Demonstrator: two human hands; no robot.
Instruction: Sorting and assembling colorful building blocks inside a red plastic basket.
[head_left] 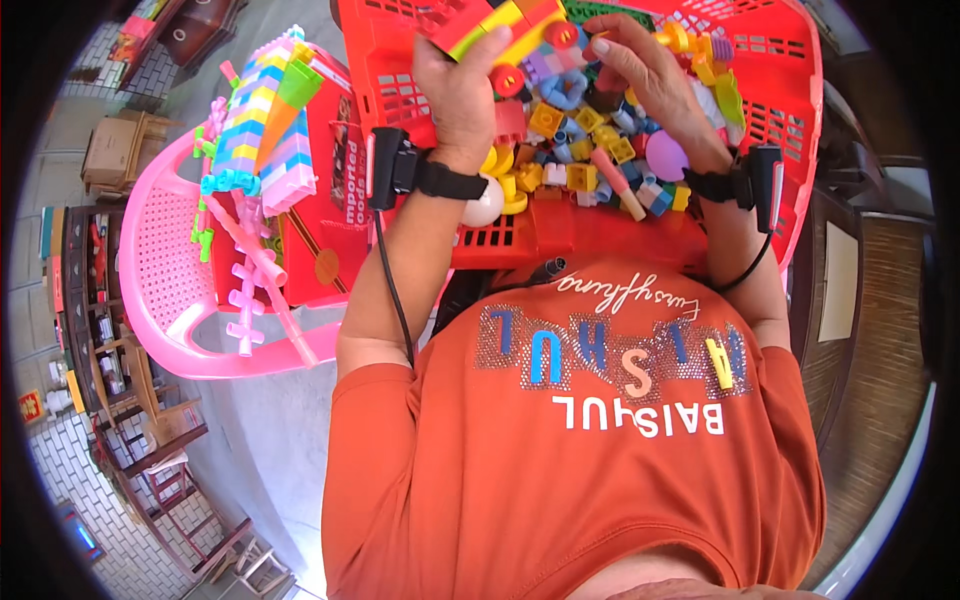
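My left hand point(458, 98) is closed around a toy car built of blocks point(505, 35), with red, yellow and lime-green pieces and red wheels. It is held up over the far left part of a red plastic basket point(560, 238). Close to the car's right end is my right hand point(655, 85), its fingers slightly bent and apart, above the loose blocks; I see nothing held in it. Beneath both hands lie many loose building blocks point(582, 178) in yellow, blue, red and white. A white ball point(484, 203) and a purple egg-shaped piece point(665, 156) lie among them.
Left of the basket stands a pink plastic chair point(165, 240). On it rests a built block structure point(262, 120) in pastel colours, with pink connector pieces point(246, 290) near it. Wooden furniture point(150, 400) stands farther left. Straps with cabled devices sit on both wrists.
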